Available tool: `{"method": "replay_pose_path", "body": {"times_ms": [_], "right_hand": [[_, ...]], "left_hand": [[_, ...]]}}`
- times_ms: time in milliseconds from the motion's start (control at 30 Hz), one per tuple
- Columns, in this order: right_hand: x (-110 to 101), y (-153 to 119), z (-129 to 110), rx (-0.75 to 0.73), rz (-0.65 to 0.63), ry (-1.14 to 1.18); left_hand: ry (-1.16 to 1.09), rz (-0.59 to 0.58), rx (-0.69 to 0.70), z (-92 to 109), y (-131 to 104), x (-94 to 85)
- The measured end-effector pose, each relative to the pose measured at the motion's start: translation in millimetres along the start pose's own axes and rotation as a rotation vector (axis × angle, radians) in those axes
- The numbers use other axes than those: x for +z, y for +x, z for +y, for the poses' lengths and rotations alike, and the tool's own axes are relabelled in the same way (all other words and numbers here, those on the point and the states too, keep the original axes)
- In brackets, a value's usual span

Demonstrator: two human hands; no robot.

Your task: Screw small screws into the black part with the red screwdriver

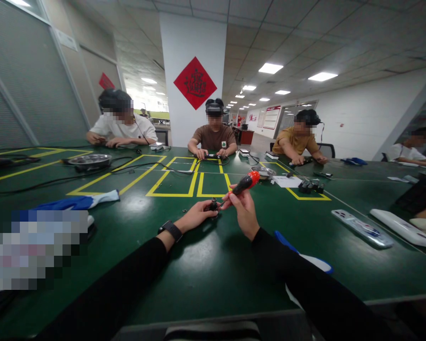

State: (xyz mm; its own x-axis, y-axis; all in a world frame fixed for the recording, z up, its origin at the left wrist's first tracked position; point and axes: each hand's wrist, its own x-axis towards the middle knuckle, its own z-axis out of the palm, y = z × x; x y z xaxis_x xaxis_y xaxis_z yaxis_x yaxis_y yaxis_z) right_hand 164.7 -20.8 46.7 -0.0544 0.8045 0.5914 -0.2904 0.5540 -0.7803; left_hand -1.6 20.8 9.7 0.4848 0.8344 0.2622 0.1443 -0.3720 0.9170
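Note:
My right hand (244, 212) is closed around a screwdriver (246, 183) with a red and black handle. The handle tilts up to the right, and the shaft slants down towards my left hand (196, 218). Between the left thumb and fingers is a small dark part (213, 203) with a metallic top, its exact kind too small to make out. The screwdriver's tip meets or comes very close to this part; the fingers hide the contact. Both hands are just above the green table (199, 270).
Blue-and-white gloves (104, 199) lie at the left, another glove (315, 263) beneath my right forearm. A phone (362, 228) rests to the right. Metal bowls (90, 160), cables, black parts (310, 186) and paper (287, 181) are farther back. Several people sit around the table.

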Motion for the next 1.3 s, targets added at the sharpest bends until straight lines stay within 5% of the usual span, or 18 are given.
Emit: {"method": "replay_pose_path", "body": {"times_ms": [300, 633, 900, 1300], "right_hand": [[-5, 7, -1, 0.043, 0.085, -0.115], [-10, 8, 3, 0.054, -0.066, -0.056], [-9, -2, 1, -0.143, -0.182, -0.455], [-11, -6, 7, -0.179, -0.117, -0.454]], "left_hand": [[-0.038, 0.009, -0.02, -1, 2, -0.7], [0.048, 0.048, 0.004, -4, 4, 0.3], [0.109, 0.018, 0.037, -5, 5, -1.0], [0.064, 0.005, 0.058, -6, 3, -0.4]]}}
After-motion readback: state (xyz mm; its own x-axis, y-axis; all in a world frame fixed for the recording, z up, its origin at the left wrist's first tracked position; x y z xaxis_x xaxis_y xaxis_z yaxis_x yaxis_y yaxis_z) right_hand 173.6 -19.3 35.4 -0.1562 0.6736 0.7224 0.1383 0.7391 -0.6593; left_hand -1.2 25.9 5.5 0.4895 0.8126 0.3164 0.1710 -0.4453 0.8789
